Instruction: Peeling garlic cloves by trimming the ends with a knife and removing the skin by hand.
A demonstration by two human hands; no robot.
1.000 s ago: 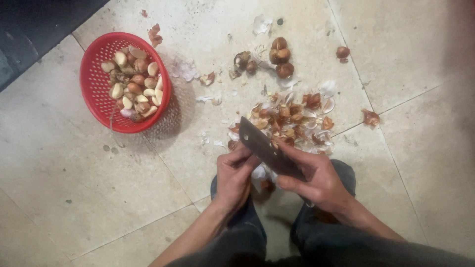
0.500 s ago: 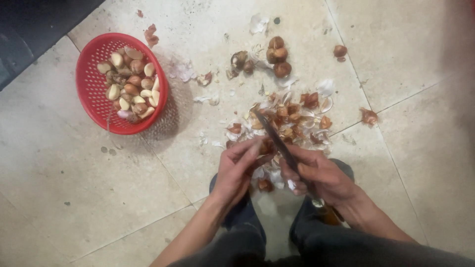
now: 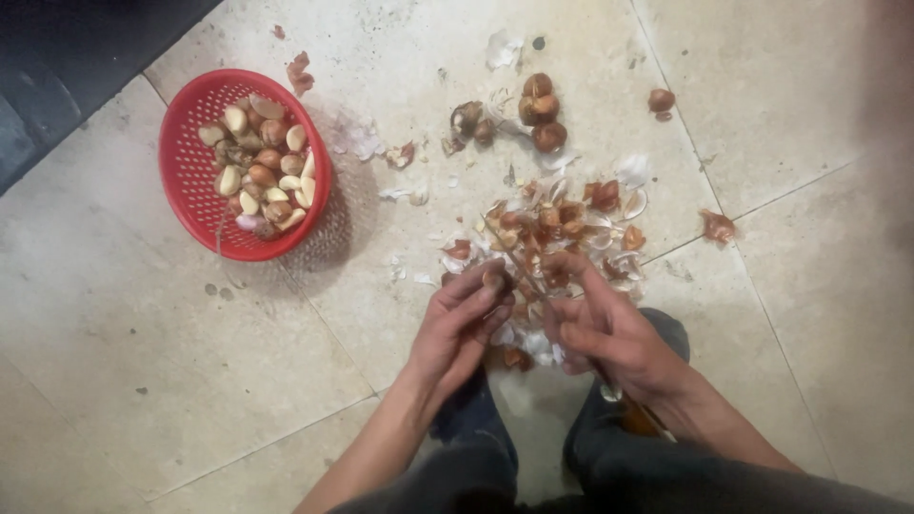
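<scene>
Covering the whole view, a floor [image 3: 124,362] of large pale beige stone tiles with thin grout lines is seen from above, and a dark strip [image 3: 57,67] is cut across the top left corner. One red plastic basket [image 3: 190,205] is set on the tiles at the left, filled with peeled, cream and brown cloves; their number cannot be counted exactly. Four whole brown bulbs [image 3: 538,109] are grouped near the top centre, and one more bulb [image 3: 661,99] is placed apart to the right. A heap of papery skins [image 3: 571,214], white and reddish, is spread just beyond the hands, with single scraps scattered across the tiles.

Two hands are held close together low in the centre. A small clove [image 3: 493,279] is pinched at the fingertips of the left hand [image 3: 462,324]. A knife [image 3: 528,276] is gripped in the right hand [image 3: 609,333], its thin blade angled up and left so that it is met by the clove; the handle end is seen under the wrist. Two dark shoes [image 3: 666,328] are partly hidden beneath the forearms.
</scene>
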